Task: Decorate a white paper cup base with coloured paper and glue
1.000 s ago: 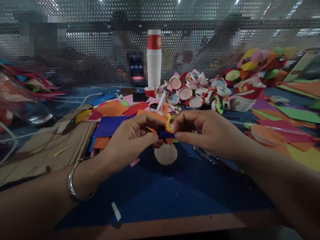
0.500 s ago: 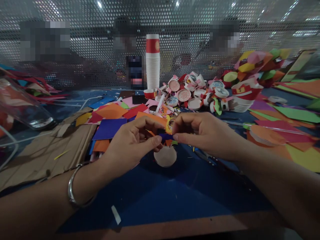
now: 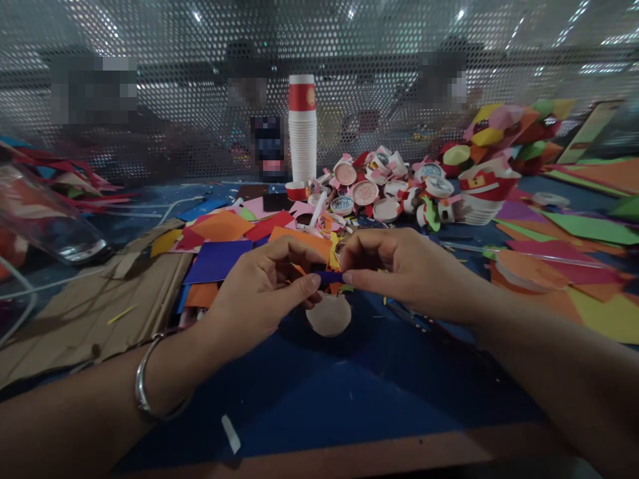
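My left hand (image 3: 259, 293) and my right hand (image 3: 404, 269) meet over the middle of the table, both pinching a small blue paper strip (image 3: 329, 275) between thumb and forefinger. An orange scrap shows just behind the left fingers. Right below the strip lies a round pale paper cup bottom (image 3: 329, 315) on the blue table mat (image 3: 319, 392). A silver bangle (image 3: 144, 379) circles my left wrist.
Coloured paper pieces (image 3: 224, 249) litter the table behind my hands. A tall stack of white and red paper cups (image 3: 302, 130) stands at the back, with several cut cup pieces (image 3: 384, 189) to its right. Brown cardboard (image 3: 94, 299) lies left. A perforated metal screen (image 3: 200, 80) closes the back.
My hands have stayed together on the blue strip; the fingers have shifted slightly, the pinch tightening. The view has tipped down a little.
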Available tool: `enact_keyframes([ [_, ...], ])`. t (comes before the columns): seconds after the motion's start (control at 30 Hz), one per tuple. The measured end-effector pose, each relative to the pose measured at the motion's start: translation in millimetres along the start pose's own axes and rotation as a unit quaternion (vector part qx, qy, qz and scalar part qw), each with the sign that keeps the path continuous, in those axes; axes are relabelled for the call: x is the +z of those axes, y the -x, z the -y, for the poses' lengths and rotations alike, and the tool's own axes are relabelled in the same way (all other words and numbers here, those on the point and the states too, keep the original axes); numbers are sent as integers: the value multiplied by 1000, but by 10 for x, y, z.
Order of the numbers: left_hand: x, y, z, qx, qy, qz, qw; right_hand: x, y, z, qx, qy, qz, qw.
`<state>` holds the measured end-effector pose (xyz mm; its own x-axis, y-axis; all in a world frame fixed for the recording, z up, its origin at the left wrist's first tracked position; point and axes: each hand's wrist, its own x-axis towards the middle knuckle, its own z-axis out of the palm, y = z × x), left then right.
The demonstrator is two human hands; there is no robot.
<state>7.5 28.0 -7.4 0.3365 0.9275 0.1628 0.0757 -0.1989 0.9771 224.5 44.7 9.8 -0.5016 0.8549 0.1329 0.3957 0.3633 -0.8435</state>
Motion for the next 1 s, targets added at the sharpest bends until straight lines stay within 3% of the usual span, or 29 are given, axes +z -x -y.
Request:
enact_keyframes([
  [0.77, -10, -2, -10, -16, -3, -8, 1000, 23, -9, -34, -18, -9, 11, 1000],
  [0.87, -21, 15, -15, 10, -53, -27, 998, 20, -5, -25, -6, -33, -1, 999],
  [1.0, -15, 69, -67, 97, -162, -68, 980, 30, -11, -11, 8, -92, -10, 996],
])
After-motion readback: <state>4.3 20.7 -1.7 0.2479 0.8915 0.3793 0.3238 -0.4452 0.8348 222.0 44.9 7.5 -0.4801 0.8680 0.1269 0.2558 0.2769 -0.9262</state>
